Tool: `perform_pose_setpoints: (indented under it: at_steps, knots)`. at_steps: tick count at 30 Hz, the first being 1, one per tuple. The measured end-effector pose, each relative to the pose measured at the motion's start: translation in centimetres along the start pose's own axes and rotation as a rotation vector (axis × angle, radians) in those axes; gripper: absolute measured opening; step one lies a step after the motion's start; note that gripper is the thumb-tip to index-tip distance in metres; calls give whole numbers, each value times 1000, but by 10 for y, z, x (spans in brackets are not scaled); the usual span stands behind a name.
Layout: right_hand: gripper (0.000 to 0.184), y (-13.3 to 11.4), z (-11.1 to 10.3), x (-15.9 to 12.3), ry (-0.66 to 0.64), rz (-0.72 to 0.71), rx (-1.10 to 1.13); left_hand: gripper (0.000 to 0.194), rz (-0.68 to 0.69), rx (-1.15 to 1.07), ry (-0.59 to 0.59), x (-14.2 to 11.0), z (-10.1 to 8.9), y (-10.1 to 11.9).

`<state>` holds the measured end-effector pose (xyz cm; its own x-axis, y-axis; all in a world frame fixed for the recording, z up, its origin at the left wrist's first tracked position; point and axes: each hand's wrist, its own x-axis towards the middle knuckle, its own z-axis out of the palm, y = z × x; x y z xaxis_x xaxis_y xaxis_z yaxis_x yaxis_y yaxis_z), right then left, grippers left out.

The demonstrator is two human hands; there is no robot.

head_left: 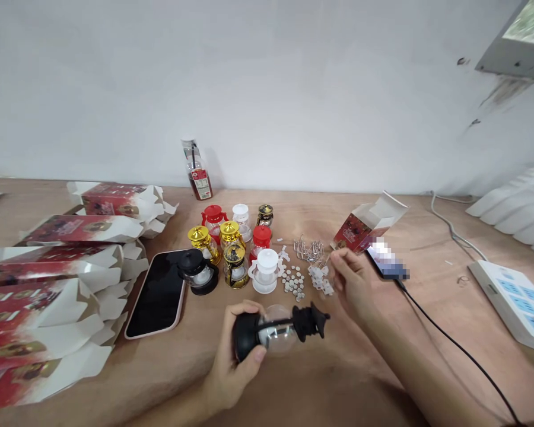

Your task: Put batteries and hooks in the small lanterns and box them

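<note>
My left hand (235, 356) is wrapped round the base of a small black lantern (278, 329), held on its side above the table with its top pointing right. Its clear globe shows a white part inside. My right hand (351, 281) is closed in a pinch over small white plastic pieces (321, 280) and beside a heap of bent metal wire handles (309, 249); what the fingertips hold is too small to make out. Round silver button cells (293, 281) lie left of it. Several little lanterns stand behind, including a white one (266, 270), a red one (261, 240) and a gold one (200, 240).
Red and white open cartons (62, 320) crowd the left side. A large dark phone (155, 295) lies beside a black lantern (198, 271). Behind stands a bottle (199, 175); rightward are an open box (360, 228), a cabled phone (385, 261) and a power strip (514, 296).
</note>
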<state>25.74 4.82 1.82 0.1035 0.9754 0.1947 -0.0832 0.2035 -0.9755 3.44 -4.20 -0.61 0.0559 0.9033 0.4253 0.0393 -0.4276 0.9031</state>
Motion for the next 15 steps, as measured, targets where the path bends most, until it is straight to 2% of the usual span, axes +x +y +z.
perform_pose_setpoints:
  at_steps: [2,4,6,11,15]
  knots:
    - [29,6,-11,20,109,-206,-284,35,115,23,36,2,0,4]
    - [27,14,-20,36,98,-349,-642,39,174,60,72,5,-1,8]
    - [27,23,-24,45,53,-405,-833,43,218,108,92,7,-2,11]
    - [27,40,-17,51,-22,-445,-1003,47,253,368,115,15,-11,19]
    - [20,38,-13,45,-37,-489,-1065,43,303,623,128,19,-13,19]
